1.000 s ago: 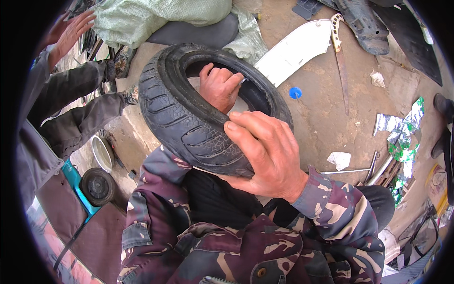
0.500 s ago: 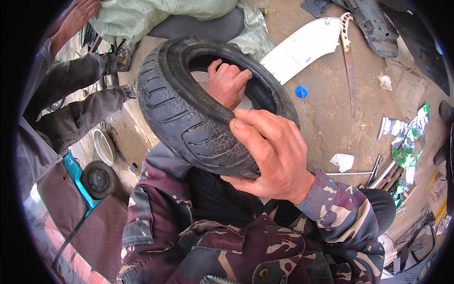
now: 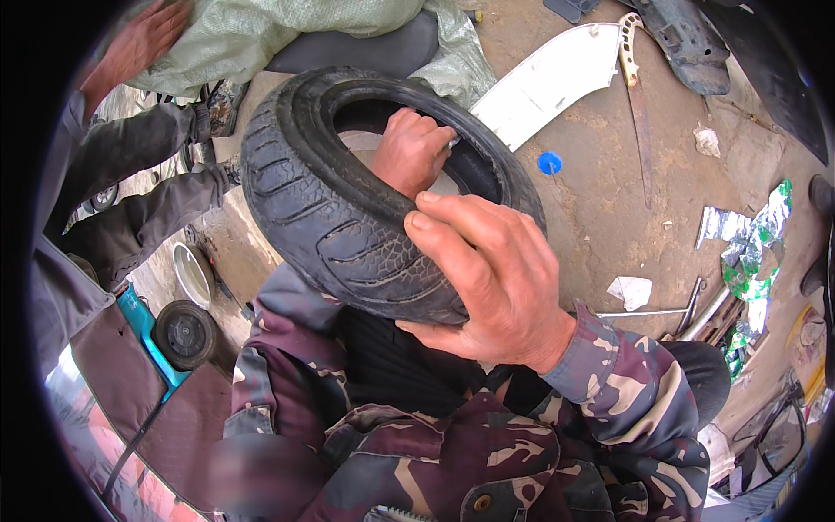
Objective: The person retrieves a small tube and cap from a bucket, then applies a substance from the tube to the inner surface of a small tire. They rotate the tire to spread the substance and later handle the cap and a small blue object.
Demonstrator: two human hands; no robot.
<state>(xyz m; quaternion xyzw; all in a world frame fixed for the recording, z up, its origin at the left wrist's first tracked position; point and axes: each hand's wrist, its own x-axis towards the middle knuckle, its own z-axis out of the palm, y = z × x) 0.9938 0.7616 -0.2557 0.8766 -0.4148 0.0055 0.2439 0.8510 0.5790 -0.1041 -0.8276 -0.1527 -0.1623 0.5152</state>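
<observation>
A worn black tyre point(image 3: 348, 235) with cracked tread is held tilted above my lap. My right hand point(image 3: 504, 278) grips its near edge, fingers over the rim and thumb beneath the tread. From below, my left arm passes through the tyre's opening. My left hand point(image 3: 407, 155) is closed inside it, knuckles up, with the fingertips at the far inner wall. A tiny pale bit shows by those fingertips, too small to name.
A white panel point(image 3: 548, 83), a pale-handled saw point(image 3: 639, 113) and a blue disc point(image 3: 550, 163) lie on the ground beyond. Crumpled foil point(image 3: 752, 252) is at right. Left are a small wheel point(image 3: 185, 335), a white bowl point(image 3: 193, 274) and another person's hand point(image 3: 143, 43) by a green sack point(image 3: 270, 35).
The tyre and both my hands have shifted slightly left. My left fist has turned a little inside the tyre. The other person's hand has moved slightly.
</observation>
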